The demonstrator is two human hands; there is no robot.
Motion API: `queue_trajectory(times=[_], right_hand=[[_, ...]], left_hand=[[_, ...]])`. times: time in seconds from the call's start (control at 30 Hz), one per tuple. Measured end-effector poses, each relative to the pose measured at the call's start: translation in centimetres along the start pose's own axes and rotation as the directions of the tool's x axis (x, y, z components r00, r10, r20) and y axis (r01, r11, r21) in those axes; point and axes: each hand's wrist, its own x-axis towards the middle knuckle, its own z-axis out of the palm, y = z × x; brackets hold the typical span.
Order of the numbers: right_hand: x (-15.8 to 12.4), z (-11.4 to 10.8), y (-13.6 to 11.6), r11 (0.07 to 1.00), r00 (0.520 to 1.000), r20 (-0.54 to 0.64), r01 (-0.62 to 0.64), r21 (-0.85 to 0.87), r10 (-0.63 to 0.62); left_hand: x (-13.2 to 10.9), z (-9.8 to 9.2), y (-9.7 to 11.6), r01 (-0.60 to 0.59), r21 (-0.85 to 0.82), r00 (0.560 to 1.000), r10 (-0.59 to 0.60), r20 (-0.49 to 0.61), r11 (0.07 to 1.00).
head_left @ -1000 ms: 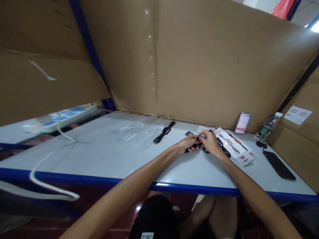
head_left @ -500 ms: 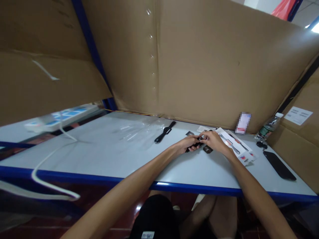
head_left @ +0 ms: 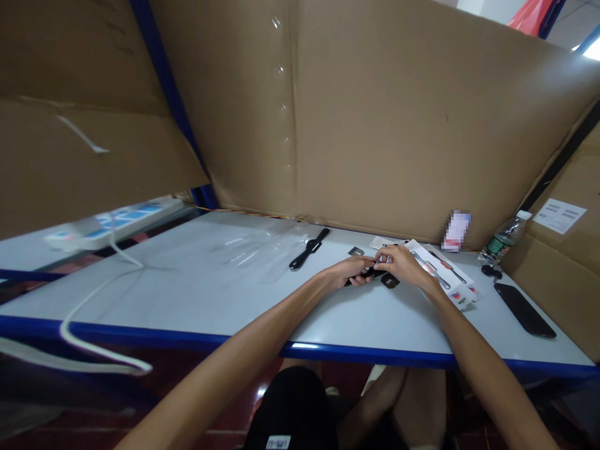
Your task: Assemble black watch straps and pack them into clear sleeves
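Over the table point(head_left: 187, 294), my left hand point(head_left: 354, 272) is wrapped round a black long-handled tool point(head_left: 349, 280), whose end pokes out below the fingers. My right hand point(head_left: 396, 262) pinches at the same tool's other end, its fingertips meeting the left ones. Most of the tool is hidden by my fingers. A similar black tool point(head_left: 310, 249), with a broad flat middle, lies to the left of my hands. Two small dark pieces lie close by: one flat piece point(head_left: 356, 251) behind my left hand, another dark piece point(head_left: 390, 280) just below my right hand.
Right of my hands lie printed packages point(head_left: 440, 272) picturing long-handled tools. Farther right are a water bottle point(head_left: 505, 239), a small black object point(head_left: 491, 272) and a black phone point(head_left: 524, 309). Clear plastic wrapping point(head_left: 253, 247) is at left. A white cable point(head_left: 70, 328) hangs over the left edge.
My hands have barely moved; the tool's visible end and the left fingers have shifted slightly left. The view has drifted a little.
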Motion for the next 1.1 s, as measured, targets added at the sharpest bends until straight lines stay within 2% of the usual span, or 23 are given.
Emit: queue_trajectory(times=[0.43, 0.7, 0.93, 1.1], right_hand=[[-0.1, 0.0, -0.3, 0.999, 1.000, -0.009, 0.015, -0.050, -0.015], [-0.1, 0.2, -1.5, 0.992, 0.983, -0.170, -0.085, -0.091, 0.068], [-0.1, 0.8, -2.2, 0.989, 0.959, -0.275, -0.104, -0.102, 0.073], [0.0, 0.8, -2.2, 0.991, 0.950, -0.302, -0.109, -0.078, 0.081]], left_hand=[[-0.1, 0.1, 0.0, -0.019, 0.008, 1.000, 0.019, -0.013, 1.000], [0.7, -0.1, -0.6, -0.124, -0.135, 0.991, 0.115, -0.067, 0.983], [0.7, 0.7, -0.2, -0.111, -0.210, 0.984, 0.077, -0.163, 0.971], [0.8, 0.6, -0.2, -0.067, -0.284, 0.988, 0.023, -0.153, 0.956]])
